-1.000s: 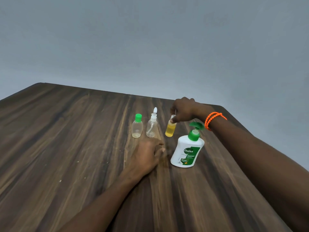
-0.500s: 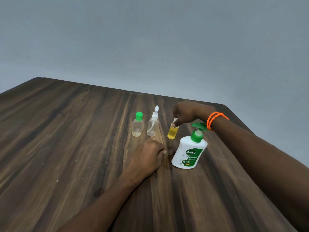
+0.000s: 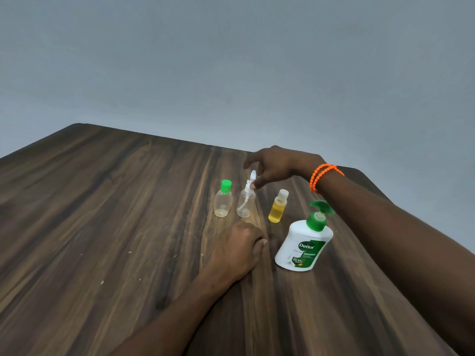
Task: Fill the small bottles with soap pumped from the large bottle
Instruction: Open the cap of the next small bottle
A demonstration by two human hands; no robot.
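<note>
Three small bottles stand in a row on the wooden table. The left one is clear with a green cap, and a little liquid sits at its bottom. The middle one is a clear spray bottle with a white nozzle. The right one has a white cap and holds yellow soap. The large white Dettol pump bottle stands nearer, at the right. My right hand hovers at the spray bottle's nozzle, its thumb touching the white head and its fingers spread. My left hand rests on the table with its fingers loosely curled, holding nothing.
Two orange bands circle my right wrist. The table's far edge runs just behind the bottles, against a plain grey wall. Bare wood stretches to the left and towards me.
My right hand let go of the yellow bottle's cap and moved left to the spray bottle's nozzle. My left hand stayed on the table.
</note>
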